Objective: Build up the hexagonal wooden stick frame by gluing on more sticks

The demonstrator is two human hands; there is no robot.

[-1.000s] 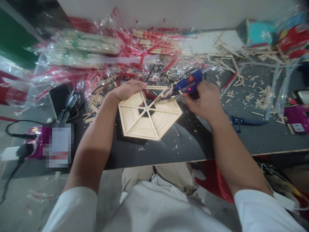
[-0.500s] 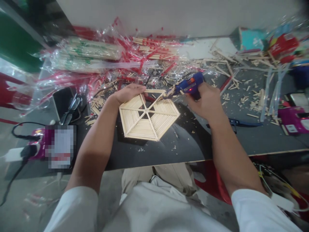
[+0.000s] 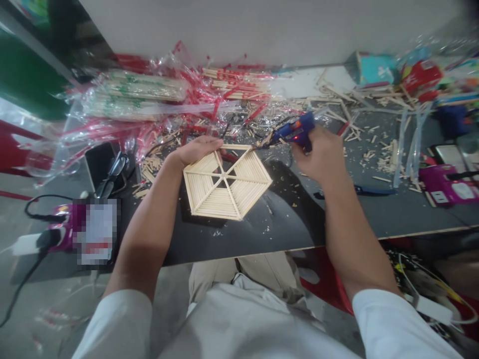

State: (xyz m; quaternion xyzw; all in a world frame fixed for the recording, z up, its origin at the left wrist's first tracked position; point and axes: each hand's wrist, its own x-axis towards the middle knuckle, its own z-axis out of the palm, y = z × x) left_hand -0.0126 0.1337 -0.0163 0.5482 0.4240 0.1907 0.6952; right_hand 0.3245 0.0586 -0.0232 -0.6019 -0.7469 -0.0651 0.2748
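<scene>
While the left hand [image 3: 198, 149] is curling its fingers over the upper-left edge of the stick hexagon [image 3: 226, 182] at frame center, probably pinning it so it isn't sliding, the right hand [image 3: 322, 154] is gripping the blue glue gun [image 3: 294, 130] tight, nozzle angling at the hexagon's top rim. Stick offcuts are littering the dark table [image 3: 374, 214], and plastic-wrapped stick packs [image 3: 145, 87] are piling up at upper left.

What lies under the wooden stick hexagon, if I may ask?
Dark tabletop shows around the hexagon and through its open top wedge. Elsewhere packed sticks hide what lies beneath; the left hand holds its far corner, the right hand a glue gun.
</scene>
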